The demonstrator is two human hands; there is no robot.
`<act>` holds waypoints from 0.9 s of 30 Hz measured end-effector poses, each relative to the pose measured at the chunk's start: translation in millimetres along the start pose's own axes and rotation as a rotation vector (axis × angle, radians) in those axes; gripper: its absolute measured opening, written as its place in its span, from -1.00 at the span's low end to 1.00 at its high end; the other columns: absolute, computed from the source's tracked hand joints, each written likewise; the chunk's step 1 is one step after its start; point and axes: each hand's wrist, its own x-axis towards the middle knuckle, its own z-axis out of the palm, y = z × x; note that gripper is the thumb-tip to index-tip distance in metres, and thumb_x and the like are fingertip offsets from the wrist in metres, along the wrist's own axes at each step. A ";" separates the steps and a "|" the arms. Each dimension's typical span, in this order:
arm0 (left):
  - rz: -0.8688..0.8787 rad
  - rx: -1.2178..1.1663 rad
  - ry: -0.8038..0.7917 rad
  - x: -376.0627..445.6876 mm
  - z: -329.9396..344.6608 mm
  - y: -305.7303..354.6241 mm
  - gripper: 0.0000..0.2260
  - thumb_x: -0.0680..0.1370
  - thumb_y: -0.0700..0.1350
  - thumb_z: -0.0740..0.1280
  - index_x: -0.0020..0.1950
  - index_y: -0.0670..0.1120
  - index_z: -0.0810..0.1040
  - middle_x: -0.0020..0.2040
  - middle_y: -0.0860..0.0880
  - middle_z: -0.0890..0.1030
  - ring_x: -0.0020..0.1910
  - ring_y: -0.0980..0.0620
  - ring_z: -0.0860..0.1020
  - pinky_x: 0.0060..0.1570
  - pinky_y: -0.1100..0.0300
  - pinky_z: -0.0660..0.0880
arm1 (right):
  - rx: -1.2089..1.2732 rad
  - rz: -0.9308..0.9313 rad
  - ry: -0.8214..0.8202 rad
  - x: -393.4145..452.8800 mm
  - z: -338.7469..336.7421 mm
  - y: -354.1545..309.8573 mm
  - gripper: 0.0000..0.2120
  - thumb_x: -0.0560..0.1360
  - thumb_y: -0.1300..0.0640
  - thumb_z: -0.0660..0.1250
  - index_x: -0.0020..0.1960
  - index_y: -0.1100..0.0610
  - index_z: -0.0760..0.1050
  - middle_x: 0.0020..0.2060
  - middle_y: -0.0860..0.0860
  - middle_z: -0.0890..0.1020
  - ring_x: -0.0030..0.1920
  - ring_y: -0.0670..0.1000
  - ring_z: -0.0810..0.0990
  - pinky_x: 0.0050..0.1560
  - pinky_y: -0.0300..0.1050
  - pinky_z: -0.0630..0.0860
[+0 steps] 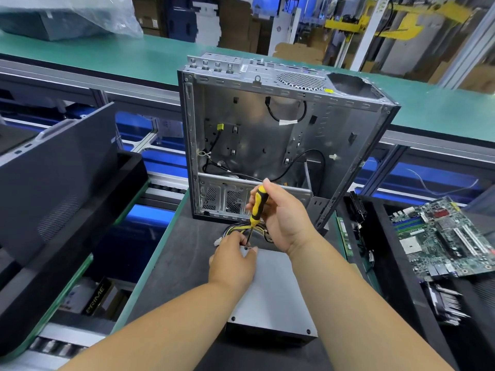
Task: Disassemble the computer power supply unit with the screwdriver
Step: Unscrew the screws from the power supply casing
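Head view: a person works at a dark mat (171, 263) on a green bench, both bare forearms reaching in from the bottom edge.
Far left: a black side panel (61, 178) leans tilted in a black tray, well apart from the work.
Left hand (233, 261): rests on the far left corner of the power supply unit, fingertips pinched together around the lower end of the screwdriver shaft, right at the screw spot; whether a screw sits between them is too small to tell.
Power supply unit (273, 293): grey metal box lying flat on the mat, near the person, lid still on; screws show at its two near corners.
Cable bundle (241, 227): yellow and black wires come out of the unit's far end, lying between it and the case.
Screwdriver (257, 204): yellow and black handle, nearly upright, tip down on the unit's far left corner.
Right hand (284, 215): closed around the handle from the right, thumb on top.
Computer case (281, 135): open, stripped, standing just behind the unit, with loose black cables inside.
Far right: a green motherboard (444, 236) lies in a black tray (396, 263), with a heatsink (444, 303) nearer the viewer.
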 end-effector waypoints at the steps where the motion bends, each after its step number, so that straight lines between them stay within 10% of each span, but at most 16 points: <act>1: 0.002 0.000 0.001 0.1 0.2 -0.1 -0.83 0.56 0.02 0.33 -0.13 0.05 0.36 -0.12 0.15 0.42 0.05 -0.14 0.49 0.15 -0.07 0.46 | 0.017 -0.001 -0.002 0.4 -0.1 -0.3 -0.64 0.67 0.02 0.15 -0.17 0.20 0.53 -0.35 0.05 0.55 -0.26 0.04 0.52 0.05 0.04 0.49; 8: 0.020 -0.002 0.006 1.7 0.6 0.9 -0.83 0.56 0.00 0.34 -0.14 0.05 0.36 -0.11 0.14 0.43 0.00 -0.08 0.50 0.18 -0.09 0.44 | 0.093 -0.062 -0.088 -0.6 3.0 11.6 -0.51 0.69 -0.10 0.01 -0.21 0.19 0.46 -0.45 0.04 0.28 -0.39 -0.01 0.26 -0.29 -0.17 0.28; 18: 0.000 -0.002 0.006 0.6 0.3 -1.0 -0.83 0.56 0.03 0.33 -0.14 0.07 0.37 -0.10 0.18 0.43 0.06 -0.12 0.49 0.16 -0.07 0.47 | -0.131 -0.042 -0.067 -0.2 7.1 6.1 -0.71 0.66 0.03 0.18 -0.13 0.11 0.57 -0.28 -0.03 0.61 -0.21 -0.03 0.57 0.07 0.00 0.46; 23: -0.002 -0.024 -0.001 0.8 -0.6 0.8 -0.92 0.53 -0.03 0.33 -0.09 0.04 0.44 -0.10 0.14 0.47 0.02 -0.10 0.50 0.14 -0.07 0.48 | -0.065 -0.054 -0.122 -2.6 17.8 14.4 -0.43 0.70 -0.09 0.00 -0.25 0.15 0.58 -0.47 0.00 0.40 -0.39 -0.04 0.34 -0.29 -0.19 0.32; 27: 0.001 -0.034 -0.007 0.1 -1.1 1.0 -0.93 0.53 -0.03 0.33 -0.06 0.02 0.45 -0.08 0.14 0.47 0.03 -0.11 0.50 0.15 -0.09 0.48 | 0.019 -0.090 -0.150 -3.4 18.9 15.8 -0.58 0.59 -0.18 0.16 -0.16 0.16 0.48 -0.48 -0.01 0.33 -0.42 -0.04 0.25 -0.34 -0.10 0.13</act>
